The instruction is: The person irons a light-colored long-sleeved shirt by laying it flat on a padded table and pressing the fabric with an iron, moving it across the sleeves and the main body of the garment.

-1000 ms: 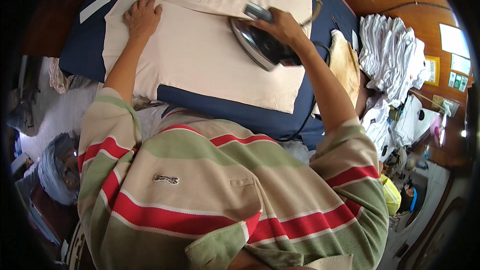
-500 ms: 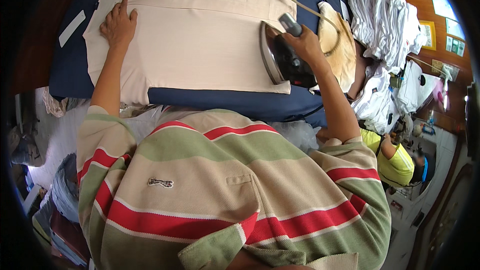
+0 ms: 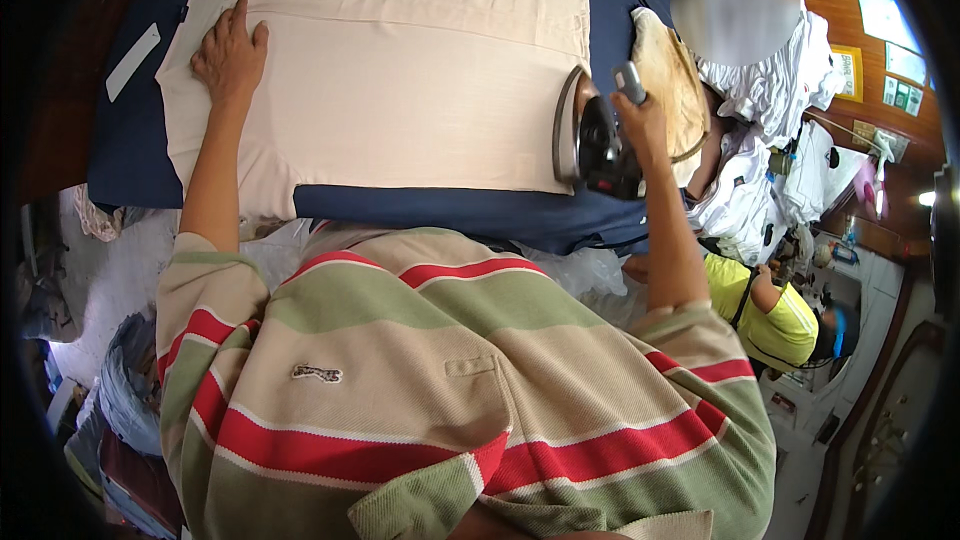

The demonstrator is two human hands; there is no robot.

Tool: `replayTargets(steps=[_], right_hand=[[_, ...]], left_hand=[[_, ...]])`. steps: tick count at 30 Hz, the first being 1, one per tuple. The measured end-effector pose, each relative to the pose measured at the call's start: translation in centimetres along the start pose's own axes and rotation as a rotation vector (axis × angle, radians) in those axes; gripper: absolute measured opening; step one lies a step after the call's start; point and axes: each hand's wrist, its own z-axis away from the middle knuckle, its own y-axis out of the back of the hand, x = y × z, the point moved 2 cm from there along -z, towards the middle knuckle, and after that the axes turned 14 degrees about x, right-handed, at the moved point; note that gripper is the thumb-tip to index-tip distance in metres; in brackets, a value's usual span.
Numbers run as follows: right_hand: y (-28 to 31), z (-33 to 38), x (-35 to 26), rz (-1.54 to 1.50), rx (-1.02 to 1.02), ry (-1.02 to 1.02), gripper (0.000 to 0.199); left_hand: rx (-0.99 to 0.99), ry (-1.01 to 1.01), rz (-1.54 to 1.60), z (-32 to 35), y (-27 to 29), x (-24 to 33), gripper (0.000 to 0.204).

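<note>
A pale beige shirt (image 3: 400, 70) lies spread flat on a dark blue padded ironing board (image 3: 450, 212). My left hand (image 3: 230, 52) rests palm down on the shirt near its left edge, fingers apart. My right hand (image 3: 640, 125) grips the handle of a dark clothes iron (image 3: 590, 145), which is tipped on its side at the shirt's right edge, its soleplate facing the shirt. My striped red, green and tan polo shirt fills the lower half of the view.
A tan pad (image 3: 672, 80) lies just right of the iron. A pile of white clothes (image 3: 770, 90) sits further right. A person in a yellow top (image 3: 770, 315) is low at the right. Bundles and bags (image 3: 120, 400) lie at lower left.
The iron has slid right across the shirt and tipped up at its right edge. My left hand has stayed pressed on the shirt's left side.
</note>
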Motion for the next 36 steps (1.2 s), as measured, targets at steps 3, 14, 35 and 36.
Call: replayTargets(steps=[3,14,35,36], right_hand=[[-0.4,-3.5,0.7,0.022,-0.022,0.010,0.049],[-2.7,1.2,-11.2,0.013,-0.327,0.485,0.057],[-4.7,11.2,-15.3,-0.194,-0.434,0.279,0.043],[-4.7,11.2,-15.3,-0.225,-0.430,0.245,0.042]], left_hand=[[-0.008,-0.007,0.010,0.0,0.6,0.5,0.053],[0.007,0.028,-0.006,0.0,-0.5,-0.4,0.053],[0.017,0.004,0.022,-0.1,-0.4,-0.2,0.052],[0.006,0.007,0.027,-0.1,-0.3,-0.1,0.052]])
